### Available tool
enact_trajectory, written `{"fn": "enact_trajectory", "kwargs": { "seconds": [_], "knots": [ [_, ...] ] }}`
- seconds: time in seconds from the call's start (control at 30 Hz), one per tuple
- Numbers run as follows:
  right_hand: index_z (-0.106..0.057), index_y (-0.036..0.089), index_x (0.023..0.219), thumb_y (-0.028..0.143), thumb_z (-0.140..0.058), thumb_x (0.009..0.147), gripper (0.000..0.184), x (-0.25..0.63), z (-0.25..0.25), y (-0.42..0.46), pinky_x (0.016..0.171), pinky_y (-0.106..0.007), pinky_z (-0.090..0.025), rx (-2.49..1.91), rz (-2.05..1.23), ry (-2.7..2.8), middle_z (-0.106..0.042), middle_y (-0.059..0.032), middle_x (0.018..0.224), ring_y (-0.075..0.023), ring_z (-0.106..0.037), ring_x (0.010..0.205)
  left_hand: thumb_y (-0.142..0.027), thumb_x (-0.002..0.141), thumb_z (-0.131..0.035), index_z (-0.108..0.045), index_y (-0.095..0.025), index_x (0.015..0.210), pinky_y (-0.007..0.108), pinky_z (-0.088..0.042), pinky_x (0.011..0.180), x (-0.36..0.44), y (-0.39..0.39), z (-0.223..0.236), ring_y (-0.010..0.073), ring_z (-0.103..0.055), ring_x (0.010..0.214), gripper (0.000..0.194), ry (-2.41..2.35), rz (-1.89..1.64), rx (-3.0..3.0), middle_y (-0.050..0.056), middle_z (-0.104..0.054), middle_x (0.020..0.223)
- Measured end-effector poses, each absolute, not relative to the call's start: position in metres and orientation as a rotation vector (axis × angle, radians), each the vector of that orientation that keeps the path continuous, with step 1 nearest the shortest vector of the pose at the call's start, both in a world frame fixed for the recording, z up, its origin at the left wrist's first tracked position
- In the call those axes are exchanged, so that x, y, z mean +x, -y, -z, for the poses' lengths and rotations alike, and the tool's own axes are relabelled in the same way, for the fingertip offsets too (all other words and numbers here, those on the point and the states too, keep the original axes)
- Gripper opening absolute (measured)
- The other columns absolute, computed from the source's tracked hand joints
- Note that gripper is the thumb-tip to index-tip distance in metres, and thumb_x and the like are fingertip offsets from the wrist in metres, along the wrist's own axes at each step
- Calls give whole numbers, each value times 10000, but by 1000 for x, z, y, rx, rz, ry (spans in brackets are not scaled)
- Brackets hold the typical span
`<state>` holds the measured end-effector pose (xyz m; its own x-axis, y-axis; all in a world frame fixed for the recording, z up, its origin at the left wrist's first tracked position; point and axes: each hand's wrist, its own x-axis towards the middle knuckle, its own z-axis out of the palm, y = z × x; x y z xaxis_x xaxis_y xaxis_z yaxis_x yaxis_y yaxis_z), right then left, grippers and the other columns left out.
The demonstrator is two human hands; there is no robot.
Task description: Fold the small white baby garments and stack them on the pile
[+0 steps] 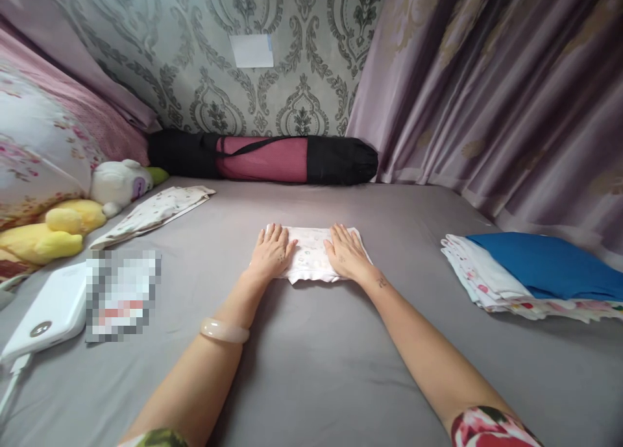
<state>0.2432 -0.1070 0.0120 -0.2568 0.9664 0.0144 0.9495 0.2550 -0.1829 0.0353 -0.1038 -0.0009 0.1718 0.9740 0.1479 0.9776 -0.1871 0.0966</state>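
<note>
A small folded cloth (309, 252), pale with a faint print and a wavy near edge, lies flat on the grey bed sheet (321, 343). My left hand (272, 251) rests flat on its left end, fingers stretched away from me. On the right end lies my right hand (346, 251), also flat, with the fingers a little apart. Both palms press on the cloth and hide its two ends. What kind of garment or cloth it is, I cannot tell.
Right stands a stack of folded fabrics (491, 272), a blue cloth (549, 265) on top. Left are a printed cloth (156, 213), a white power bank (48, 311) with a cable, a blurred packet (124, 294) and plush toys (63, 226). A long black-and-red bag (263, 158) lies along the wall.
</note>
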Motion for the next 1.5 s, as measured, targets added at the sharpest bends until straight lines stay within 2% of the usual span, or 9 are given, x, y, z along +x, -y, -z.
{"fn": "enact_trajectory", "kwargs": {
  "seconds": [0.43, 0.7, 0.87, 1.17, 1.37, 1.5],
  "knots": [
    [-269, 13, 1488, 375, -183, 989, 622, 242, -4, 107, 1184, -425, -84, -1858, -252, 2394, -217, -148, 1562, -248, -154, 1451, -436, 987, -208, -410, -102, 1409, 548, -208, 1140, 33, 103, 8, 318, -266, 1420, 575, 1977, 253, -2403, 160, -377, 1498],
    [-281, 37, 1487, 355, -167, 987, 604, 231, -9, 105, 1182, -420, -67, -1738, -190, 2391, -237, -136, 1559, -226, -143, 1454, -401, 995, -199, -377, -81, 1431, 516, -148, 1170, 54, 107, 1, 281, -230, 1439, 569, 1815, 326, -2456, 152, -338, 1520],
    [-300, 49, 1484, 355, -191, 983, 596, 227, -2, 103, 1180, -429, -77, -1766, -257, 2421, -244, -128, 1558, -232, -158, 1450, -401, 990, -242, -372, -100, 1434, 497, -199, 1153, 60, 108, 4, 298, -254, 1428, 552, 1882, 221, -2578, 146, -349, 1516],
    [-308, 54, 1480, 344, -188, 987, 585, 229, 1, 103, 1180, -433, -77, -1770, -233, 2429, -264, -128, 1553, -233, -177, 1445, -391, 981, -275, -410, -110, 1392, 505, -213, 1136, 58, 107, 5, 303, -272, 1419, 516, 1887, 342, -2613, 169, -371, 1499],
    [-294, 43, 1482, 354, -201, 981, 597, 226, -5, 98, 1172, -471, -102, -1816, -269, 2469, -252, -154, 1553, -256, -182, 1443, -319, 983, -272, -486, -103, 1289, 460, -254, 1123, 50, 105, 3, 274, -388, 1351, 431, 1846, 488, -2527, 171, -492, 1400],
    [-285, 17, 1479, 357, -180, 980, 613, 208, -16, 99, 1168, -478, -108, -1800, -280, 2456, -239, -171, 1553, -269, -169, 1445, -213, 957, -302, -478, -93, 1299, 443, -253, 1131, 40, 103, 1, 270, -395, 1349, 403, 1970, 555, -2400, 160, -501, 1397]
  ]
}}
